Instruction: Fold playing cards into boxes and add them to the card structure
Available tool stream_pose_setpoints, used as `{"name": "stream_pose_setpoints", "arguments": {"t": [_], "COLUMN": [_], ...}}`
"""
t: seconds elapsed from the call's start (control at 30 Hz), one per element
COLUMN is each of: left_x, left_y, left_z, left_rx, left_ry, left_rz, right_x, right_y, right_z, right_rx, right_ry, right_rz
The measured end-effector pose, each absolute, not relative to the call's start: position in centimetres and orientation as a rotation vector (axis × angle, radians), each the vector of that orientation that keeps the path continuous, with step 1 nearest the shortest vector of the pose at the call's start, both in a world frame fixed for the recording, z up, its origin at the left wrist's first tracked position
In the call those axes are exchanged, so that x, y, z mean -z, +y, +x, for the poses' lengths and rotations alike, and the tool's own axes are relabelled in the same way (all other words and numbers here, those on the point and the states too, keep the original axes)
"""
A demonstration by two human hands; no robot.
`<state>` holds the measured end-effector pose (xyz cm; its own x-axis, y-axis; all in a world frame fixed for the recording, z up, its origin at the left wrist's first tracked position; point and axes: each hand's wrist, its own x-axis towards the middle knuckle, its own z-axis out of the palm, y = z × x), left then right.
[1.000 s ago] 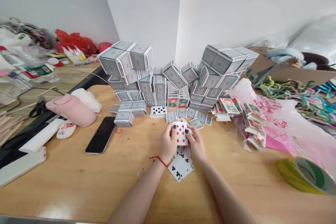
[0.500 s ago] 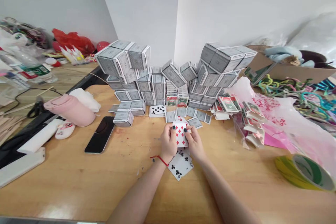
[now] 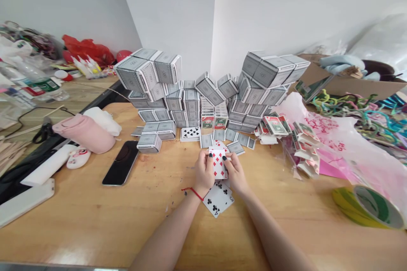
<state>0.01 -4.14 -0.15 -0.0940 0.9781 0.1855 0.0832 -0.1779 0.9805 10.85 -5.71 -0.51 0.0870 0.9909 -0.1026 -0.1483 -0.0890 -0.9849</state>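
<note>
Between my two hands is a red diamond playing card [image 3: 218,166], face up; whether others lie behind it cannot be told. My left hand [image 3: 204,172] grips its left side, thumb on the face. On the right edge my right hand [image 3: 234,172] pinches it the same way. Below the hands, club cards [image 3: 215,202] lie face up on the table, overlapping. Just beyond, several grey-backed cards [image 3: 235,147] are spread face down, and a stack topped by a spade card [image 3: 190,133] sits to the left.
Stacked grey card-covered blocks [image 3: 192,103] form a structure at the back, around red card boxes [image 3: 208,123]. A phone [image 3: 121,163] and pink pouch-like object [image 3: 90,131] lie left. Opened card boxes [image 3: 276,127], a pink-white plastic bag [image 3: 337,135] and yellow tape roll [image 3: 365,206] are on the right.
Almost nothing differs. Both hands keep the same hold on the diamond card, and the whole view has shifted very slightly.
</note>
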Motion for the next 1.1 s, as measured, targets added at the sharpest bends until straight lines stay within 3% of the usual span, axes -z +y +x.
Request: {"name": "stream_pose_setpoints", "arguments": {"t": [1.1], "left_x": [-0.31], "left_y": [-4.20], "left_z": [-0.04], "left_rx": [-1.365], "left_ry": [1.241], "left_rz": [1.354], "right_x": [0.67], "right_y": [-5.65], "right_z": [10.95], "right_rx": [-1.268], "right_ry": [-0.976], "right_rz": [-1.220]}}
